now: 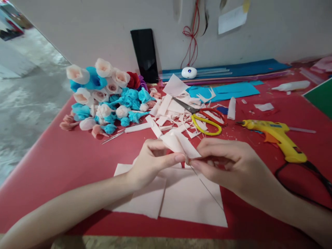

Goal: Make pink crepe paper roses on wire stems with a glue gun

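Between my two hands, a pale pink paper flower (172, 142) is wrapped around the top of a thin wire stem (207, 188). My left hand (153, 160) pinches the base of the flower with thumb and fingers. On the other side, my right hand (225, 160) is closed on the edge of the pink paper near the stem, its fingertips partly hidden. The wire slants down to the right across flat sheets of pale pink paper (192, 204) on the red table. Just beyond the hands lie scissors (198, 112) with one red and one yellow handle, on paper scraps (166, 103).
Finished paper flowers (103, 93) in pink, blue and red pile up at the left. A yellow glue gun (275, 133) with a black cord lies at the right. A black phone (145, 55) leans on the wall beside blue paper (228, 91) and a white case (189, 72).
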The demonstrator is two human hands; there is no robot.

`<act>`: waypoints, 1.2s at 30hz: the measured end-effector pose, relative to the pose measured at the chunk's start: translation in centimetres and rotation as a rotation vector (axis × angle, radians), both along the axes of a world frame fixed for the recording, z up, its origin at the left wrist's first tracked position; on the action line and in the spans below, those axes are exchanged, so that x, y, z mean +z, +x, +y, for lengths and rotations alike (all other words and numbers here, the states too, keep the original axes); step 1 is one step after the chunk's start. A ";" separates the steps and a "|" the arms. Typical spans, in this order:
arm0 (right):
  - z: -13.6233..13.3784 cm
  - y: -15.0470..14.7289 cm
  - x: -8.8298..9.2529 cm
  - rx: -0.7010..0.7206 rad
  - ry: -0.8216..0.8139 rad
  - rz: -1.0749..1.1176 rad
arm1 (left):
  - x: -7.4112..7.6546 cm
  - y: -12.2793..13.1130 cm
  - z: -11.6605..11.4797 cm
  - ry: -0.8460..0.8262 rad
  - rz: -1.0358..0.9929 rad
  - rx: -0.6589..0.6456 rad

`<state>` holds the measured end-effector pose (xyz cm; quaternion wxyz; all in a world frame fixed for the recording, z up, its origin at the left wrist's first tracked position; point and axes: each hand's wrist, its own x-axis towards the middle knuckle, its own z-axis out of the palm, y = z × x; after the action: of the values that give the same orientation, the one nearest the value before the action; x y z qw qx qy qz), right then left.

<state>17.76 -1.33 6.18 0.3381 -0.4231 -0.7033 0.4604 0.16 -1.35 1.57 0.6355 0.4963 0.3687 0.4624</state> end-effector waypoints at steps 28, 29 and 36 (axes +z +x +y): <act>4.5 4.0 -1.8 -0.371 0.485 -0.623 | -0.7 -0.3 0.8 -0.113 0.022 0.166; 4.6 4.0 -1.9 -0.339 0.508 -0.645 | -0.6 -0.2 0.9 -0.104 0.020 0.160; 3.3 2.9 -0.7 -0.068 0.411 -0.495 | -0.4 -0.2 0.8 -0.045 0.062 0.207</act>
<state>20.67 1.95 5.47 0.2503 -0.4686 -0.8278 0.1804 -0.08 -0.52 1.13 0.5835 0.4554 0.4478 0.5015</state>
